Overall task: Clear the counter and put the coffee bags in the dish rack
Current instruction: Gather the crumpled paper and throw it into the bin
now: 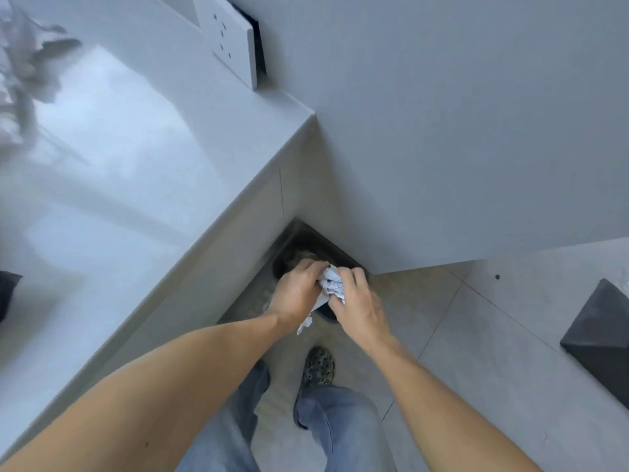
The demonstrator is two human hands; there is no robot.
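Note:
Both hands meet over a dark bin (306, 238) that stands on the floor in the corner between the counter's end and the wall. My left hand (295, 290) and my right hand (357, 301) are closed together on a crumpled white paper wad (331, 284), and a loose strip of it hangs down below my left wrist. The white counter (143, 172) stretches to the left, its surface glossy. No coffee bags or dish rack can be seen.
A white socket panel (235, 39) leans at the counter's far end against the wall. Blurred pale flowers (20, 63) sit at the counter's top left, a dark object (8, 291) at the left edge. A black box (602, 335) stands on the tiled floor to the right.

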